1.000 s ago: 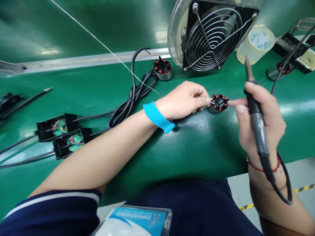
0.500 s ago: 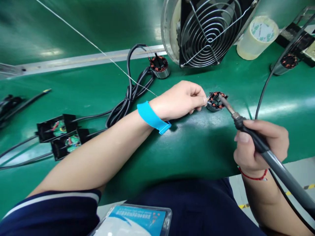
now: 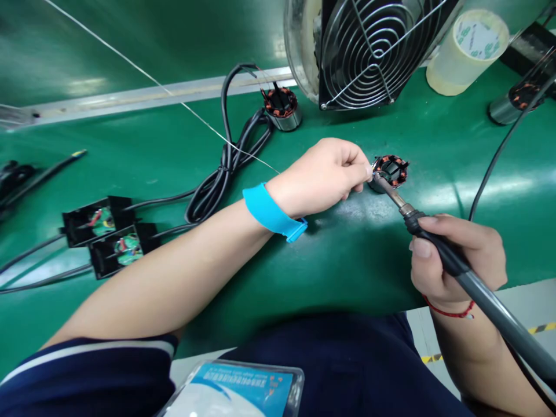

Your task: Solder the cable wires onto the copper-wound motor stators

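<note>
My left hand [image 3: 330, 174] wears a blue wrist strap [image 3: 271, 209] and pinches thin wires at the left edge of a motor stator [image 3: 397, 165] with copper windings. Fingers hide most of those wires; a bit of blue and yellow shows at the tips. A soldering iron [image 3: 452, 252] is gripped in my right hand [image 3: 460, 255], pointing up and left. Its tip is at the stator's left rim, right beside my left fingertips; whether it touches the wires I cannot tell. A thin pale strand [image 3: 195, 113] runs from the upper left down behind my left wrist.
A fan with a wire guard [image 3: 377, 63] stands behind the stator, beside a tape roll [image 3: 456, 58]. Another stator [image 3: 282, 110] adjoins coiled black cable [image 3: 217, 179]. Black boxes with circuit boards [image 3: 102, 220] lie left; one more stator [image 3: 512, 104] sits right.
The soldering iron's tip has moved from the stator's right side across to its left rim, by my left fingertips. My left hand keeps its pinch. The view has shifted slightly.
</note>
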Demonstrator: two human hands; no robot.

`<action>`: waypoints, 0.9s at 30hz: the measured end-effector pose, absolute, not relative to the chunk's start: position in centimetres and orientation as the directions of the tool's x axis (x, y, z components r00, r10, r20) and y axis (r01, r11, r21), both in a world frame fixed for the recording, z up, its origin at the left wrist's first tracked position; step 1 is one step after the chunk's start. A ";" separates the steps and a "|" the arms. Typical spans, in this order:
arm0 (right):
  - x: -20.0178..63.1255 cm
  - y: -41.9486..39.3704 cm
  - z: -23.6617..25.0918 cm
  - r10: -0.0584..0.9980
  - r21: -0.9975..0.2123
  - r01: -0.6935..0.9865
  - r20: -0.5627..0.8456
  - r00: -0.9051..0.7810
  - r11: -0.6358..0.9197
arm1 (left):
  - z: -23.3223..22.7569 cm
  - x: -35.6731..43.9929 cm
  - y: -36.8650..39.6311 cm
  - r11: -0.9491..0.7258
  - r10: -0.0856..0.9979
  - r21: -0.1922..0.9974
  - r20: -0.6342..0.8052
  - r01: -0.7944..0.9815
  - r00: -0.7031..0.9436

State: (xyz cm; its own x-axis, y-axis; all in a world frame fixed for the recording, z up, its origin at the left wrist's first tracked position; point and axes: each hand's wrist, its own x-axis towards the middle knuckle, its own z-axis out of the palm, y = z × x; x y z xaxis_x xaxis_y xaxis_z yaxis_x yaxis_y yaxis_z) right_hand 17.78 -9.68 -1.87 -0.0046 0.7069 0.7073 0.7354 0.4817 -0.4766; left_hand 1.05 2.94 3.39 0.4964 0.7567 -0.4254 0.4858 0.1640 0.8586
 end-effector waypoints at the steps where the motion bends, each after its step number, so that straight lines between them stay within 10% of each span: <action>1: 17.8 -9.6 -1.9 0.702 -0.474 0.735 0.712 -0.004 0.485 | 3.3 1.0 2.9 0.159 0.757 0.859 -0.423 0.486 0.499; 27: 17.6 -9.6 -2.1 0.732 -0.594 0.695 0.666 0.142 0.406 | 2.9 1.1 2.9 0.168 0.775 0.855 -0.422 0.490 0.470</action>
